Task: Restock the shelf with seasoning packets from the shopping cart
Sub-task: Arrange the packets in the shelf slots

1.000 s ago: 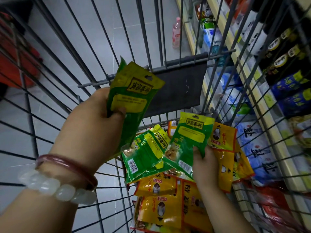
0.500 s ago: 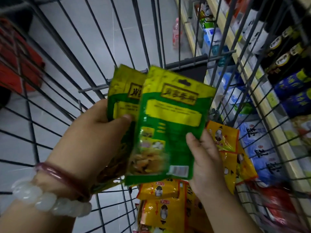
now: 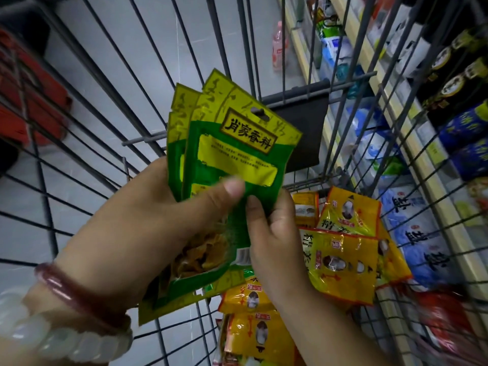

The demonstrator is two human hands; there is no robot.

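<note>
A fanned stack of green and yellow seasoning packets (image 3: pixel 237 143) is held upright over the wire shopping cart (image 3: pixel 148 138). My left hand (image 3: pixel 148 228) grips the stack from the left, thumb pressed on the front packet. My right hand (image 3: pixel 274 233) pinches the front packet's lower right edge with its fingertips. Below and to the right, several yellow seasoning packets (image 3: pixel 340 262) lie piled in the cart. The shelf (image 3: pixel 396 107) runs along the right side, outside the cart's wire wall.
The shelf holds dark bottles (image 3: pixel 454 64), blue packs (image 3: pixel 467 133) and white-blue bags (image 3: pixel 417 233). A pink bottle (image 3: pixel 278 48) stands on the grey floor ahead. Something red (image 3: pixel 29 96) sits on the floor at left. A dark flap (image 3: pixel 303 133) hangs at the cart's far end.
My right hand lifted a green packet out of the cart and brought it against the packet in my left hand. Both hands now hold the packets together as one stack.
</note>
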